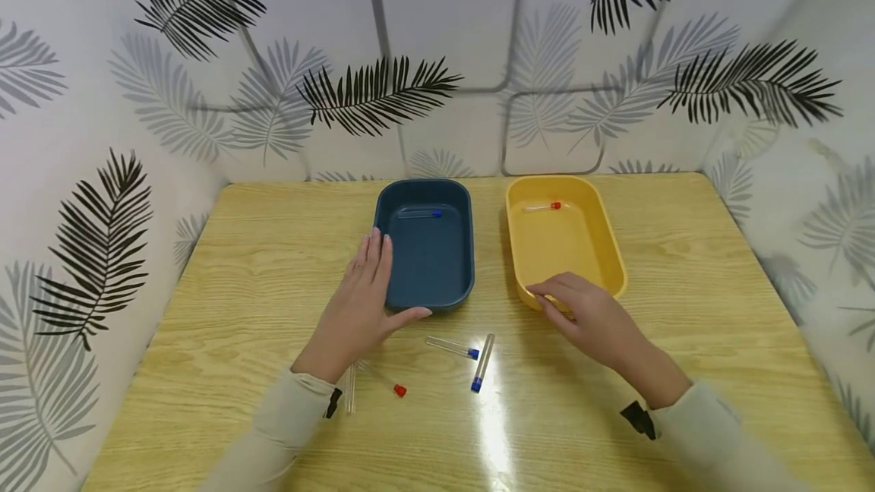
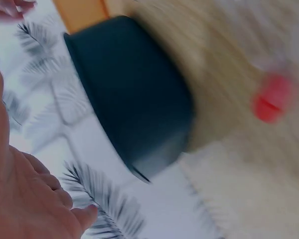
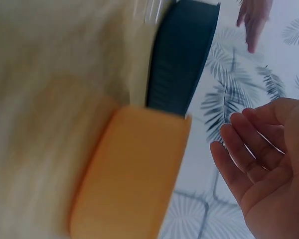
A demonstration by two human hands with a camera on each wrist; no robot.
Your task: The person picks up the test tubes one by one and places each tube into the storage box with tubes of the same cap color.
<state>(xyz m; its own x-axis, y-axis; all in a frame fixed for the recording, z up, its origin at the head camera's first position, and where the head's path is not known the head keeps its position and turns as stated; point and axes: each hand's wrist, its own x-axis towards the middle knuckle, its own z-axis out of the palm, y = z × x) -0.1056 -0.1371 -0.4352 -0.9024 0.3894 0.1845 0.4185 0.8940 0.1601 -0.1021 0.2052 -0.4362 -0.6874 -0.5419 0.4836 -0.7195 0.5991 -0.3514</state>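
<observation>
My left hand (image 1: 360,298) is spread with straight fingers over the left edge of the dark blue bin (image 1: 472,264) and holds nothing. My right hand (image 1: 581,315) hovers at the near rim of the yellow bin (image 1: 618,264). Its fingers bend loosely around nothing, as the right wrist view shows. Inside the blue bin lies a test tube with a blue cap (image 1: 420,213). A red-capped test tube (image 1: 542,206) lies in the yellow one. Two blue-capped test tubes, one slanted (image 1: 447,346) and one nearly upright in view (image 1: 484,363), lie on the table between the hands.
Close to the left wrist are a red-capped test tube (image 1: 399,390) and clear tubing (image 1: 351,389), partly covered by the arm. The wooden table (image 1: 273,249) ends at a wall hung with leaf-patterned cloth (image 1: 451,127). Both bins stand side by side near its far edge.
</observation>
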